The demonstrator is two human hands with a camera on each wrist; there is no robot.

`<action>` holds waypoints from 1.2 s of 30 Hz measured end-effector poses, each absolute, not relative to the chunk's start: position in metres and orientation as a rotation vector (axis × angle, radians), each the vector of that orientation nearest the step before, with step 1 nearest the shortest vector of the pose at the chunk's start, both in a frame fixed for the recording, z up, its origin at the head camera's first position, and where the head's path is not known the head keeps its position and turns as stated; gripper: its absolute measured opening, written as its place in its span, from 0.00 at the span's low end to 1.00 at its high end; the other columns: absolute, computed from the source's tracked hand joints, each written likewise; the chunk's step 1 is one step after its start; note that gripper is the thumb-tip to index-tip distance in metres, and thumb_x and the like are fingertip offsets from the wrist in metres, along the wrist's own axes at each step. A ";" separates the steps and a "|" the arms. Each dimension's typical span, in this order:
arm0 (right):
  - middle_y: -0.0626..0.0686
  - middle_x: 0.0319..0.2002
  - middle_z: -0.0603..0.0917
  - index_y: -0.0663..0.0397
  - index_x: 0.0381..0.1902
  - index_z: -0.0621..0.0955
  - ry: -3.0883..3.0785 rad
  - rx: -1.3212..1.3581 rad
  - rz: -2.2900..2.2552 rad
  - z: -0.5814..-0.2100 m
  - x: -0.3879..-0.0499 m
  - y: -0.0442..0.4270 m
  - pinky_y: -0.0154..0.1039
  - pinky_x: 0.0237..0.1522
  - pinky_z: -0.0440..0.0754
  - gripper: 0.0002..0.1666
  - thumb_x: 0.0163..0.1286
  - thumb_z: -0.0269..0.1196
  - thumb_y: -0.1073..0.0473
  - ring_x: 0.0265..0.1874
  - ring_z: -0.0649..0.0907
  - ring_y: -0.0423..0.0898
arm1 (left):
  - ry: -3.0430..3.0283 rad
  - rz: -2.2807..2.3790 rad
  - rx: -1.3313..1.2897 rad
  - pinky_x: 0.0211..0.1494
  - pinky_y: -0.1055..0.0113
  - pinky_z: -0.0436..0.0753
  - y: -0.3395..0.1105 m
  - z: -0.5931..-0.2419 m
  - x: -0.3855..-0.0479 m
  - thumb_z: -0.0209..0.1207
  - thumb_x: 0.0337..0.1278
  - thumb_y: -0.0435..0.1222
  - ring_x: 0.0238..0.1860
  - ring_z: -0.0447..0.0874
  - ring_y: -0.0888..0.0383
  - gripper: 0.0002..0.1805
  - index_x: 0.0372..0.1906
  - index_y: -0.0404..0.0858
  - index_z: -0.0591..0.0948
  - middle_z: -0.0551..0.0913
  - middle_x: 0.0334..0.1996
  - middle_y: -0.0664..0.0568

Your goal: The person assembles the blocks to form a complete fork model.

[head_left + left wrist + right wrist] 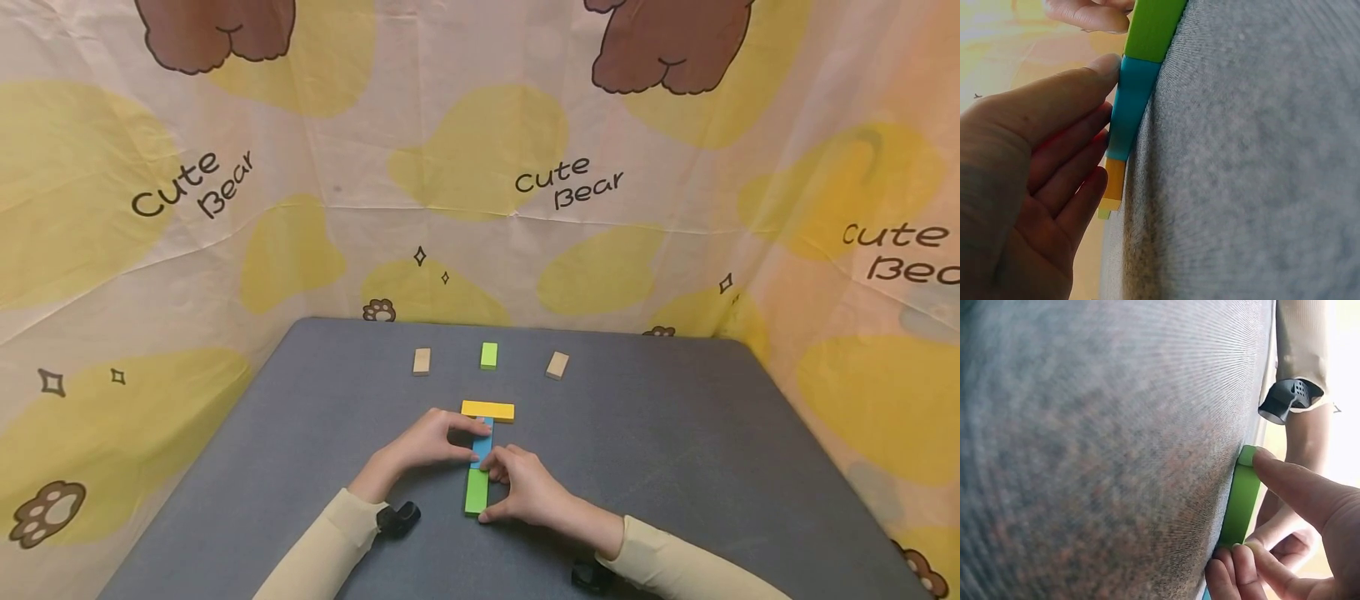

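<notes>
A blue block (483, 444) and a green block (476, 492) lie end to end on the table, beyond them a yellow block (487, 409) set crosswise, making a T. My left hand (431, 440) holds the blue block from its left side, the thumb (1107, 65) by the joint with the green one and the fingers along toward the yellow. With my right hand (531, 490) I hold the green block lengthwise: thumb (1272, 465) on its near end, fingertips (1244, 565) curled by its far end. The fingers partly cover the blue block in the head view.
Farther back on the grey table (637, 433) lie a plain wooden block (422, 361), a small light green block (489, 355) and a second plain wooden block (557, 364), spaced apart. A printed cloth (480, 150) hangs behind the table and at both sides.
</notes>
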State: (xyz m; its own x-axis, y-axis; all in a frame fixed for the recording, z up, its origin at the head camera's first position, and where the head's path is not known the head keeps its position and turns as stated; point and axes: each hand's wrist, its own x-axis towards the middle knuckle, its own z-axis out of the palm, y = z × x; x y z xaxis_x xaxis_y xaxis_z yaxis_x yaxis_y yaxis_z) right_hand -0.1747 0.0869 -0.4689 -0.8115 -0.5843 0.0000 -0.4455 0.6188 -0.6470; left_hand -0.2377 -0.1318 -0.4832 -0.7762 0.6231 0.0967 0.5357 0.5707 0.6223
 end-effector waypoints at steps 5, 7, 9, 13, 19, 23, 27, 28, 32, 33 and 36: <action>0.48 0.36 0.79 0.51 0.46 0.79 2.626 -0.851 -0.970 -0.468 -0.173 0.089 0.28 0.38 0.79 0.36 0.39 0.81 0.49 0.35 0.77 0.37 | 2.668 0.987 0.992 0.64 0.59 0.79 -0.131 -0.484 -0.238 0.70 0.50 0.44 0.61 0.80 0.61 0.24 0.55 0.53 0.83 0.84 0.54 0.63; 0.49 0.37 0.80 0.51 0.46 0.79 2.614 -0.841 -0.992 -0.467 -0.174 0.091 0.29 0.39 0.81 0.36 0.39 0.81 0.48 0.36 0.79 0.38 | 2.668 0.989 0.991 0.64 0.59 0.79 -0.131 -0.483 -0.238 0.70 0.50 0.45 0.61 0.80 0.62 0.24 0.55 0.53 0.83 0.85 0.54 0.64; 0.50 0.38 0.80 0.52 0.47 0.79 2.596 -0.831 -1.025 -0.467 -0.175 0.094 0.30 0.41 0.82 0.36 0.41 0.80 0.47 0.37 0.80 0.40 | 2.665 0.992 0.988 0.64 0.59 0.79 -0.131 -0.483 -0.238 0.70 0.49 0.45 0.61 0.80 0.62 0.23 0.55 0.53 0.83 0.85 0.53 0.64; 0.51 0.42 0.82 0.53 0.48 0.79 2.584 -0.820 -1.100 -0.465 -0.180 0.102 0.32 0.43 0.84 0.33 0.45 0.78 0.49 0.40 0.83 0.43 | 2.660 0.987 0.985 0.64 0.58 0.79 -0.130 -0.482 -0.237 0.70 0.49 0.45 0.61 0.80 0.62 0.24 0.55 0.53 0.83 0.85 0.54 0.64; 0.53 0.46 0.83 0.53 0.49 0.80 2.645 -0.757 -1.165 -0.458 -0.195 0.116 0.40 0.48 0.86 0.30 0.50 0.76 0.51 0.44 0.83 0.46 | 2.667 0.979 0.969 0.64 0.57 0.79 -0.130 -0.482 -0.237 0.70 0.50 0.46 0.61 0.80 0.63 0.24 0.55 0.54 0.83 0.84 0.55 0.64; 0.54 0.45 0.83 0.55 0.49 0.80 2.687 -0.710 -1.191 -0.454 -0.206 0.124 0.42 0.49 0.86 0.29 0.51 0.76 0.51 0.45 0.84 0.48 | 2.670 0.984 0.959 0.64 0.58 0.79 -0.130 -0.483 -0.238 0.70 0.49 0.46 0.60 0.80 0.64 0.23 0.55 0.53 0.83 0.84 0.54 0.64; 0.55 0.45 0.82 0.56 0.49 0.80 2.729 -0.657 -1.191 -0.452 -0.217 0.130 0.43 0.50 0.86 0.29 0.51 0.76 0.53 0.46 0.84 0.49 | 2.665 0.999 0.964 0.65 0.59 0.79 -0.130 -0.483 -0.239 0.70 0.49 0.44 0.60 0.81 0.64 0.23 0.54 0.52 0.83 0.85 0.53 0.65; 0.55 0.45 0.82 0.55 0.49 0.80 2.740 -0.648 -1.188 -0.451 -0.219 0.131 0.43 0.50 0.86 0.29 0.51 0.76 0.53 0.46 0.84 0.49 | 2.663 1.004 0.965 0.65 0.60 0.79 -0.131 -0.483 -0.239 0.70 0.48 0.44 0.60 0.81 0.64 0.23 0.54 0.52 0.83 0.85 0.53 0.65; 0.54 0.45 0.83 0.54 0.49 0.81 2.793 -0.632 -1.174 -0.453 -0.233 0.136 0.43 0.50 0.86 0.28 0.51 0.76 0.52 0.45 0.84 0.48 | 2.663 1.015 0.974 0.64 0.60 0.79 -0.131 -0.484 -0.239 0.71 0.48 0.45 0.60 0.81 0.64 0.23 0.54 0.53 0.83 0.85 0.52 0.65; 0.54 0.46 0.83 0.54 0.49 0.81 2.809 -0.624 -1.167 -0.454 -0.237 0.138 0.43 0.50 0.85 0.28 0.51 0.76 0.52 0.45 0.84 0.48 | 2.662 1.017 0.974 0.65 0.60 0.79 -0.131 -0.484 -0.240 0.71 0.48 0.45 0.60 0.81 0.64 0.23 0.54 0.53 0.83 0.85 0.52 0.65; 0.53 0.46 0.84 0.53 0.48 0.81 2.855 -0.574 -1.160 -0.456 -0.249 0.143 0.44 0.51 0.85 0.27 0.51 0.75 0.52 0.46 0.84 0.48 | 2.658 1.025 0.977 0.65 0.60 0.78 -0.131 -0.485 -0.240 0.71 0.48 0.45 0.60 0.80 0.64 0.23 0.54 0.53 0.83 0.85 0.52 0.66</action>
State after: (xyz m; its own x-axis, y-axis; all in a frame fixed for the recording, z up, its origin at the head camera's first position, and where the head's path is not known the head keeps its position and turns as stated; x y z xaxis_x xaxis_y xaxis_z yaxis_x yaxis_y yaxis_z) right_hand -0.2489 0.1433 -0.4565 -0.9329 -0.3361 0.1291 -0.3309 0.6590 -0.6754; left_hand -0.2401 -0.1314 -0.4851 -0.7821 0.6142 0.1052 0.5258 0.5597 0.6405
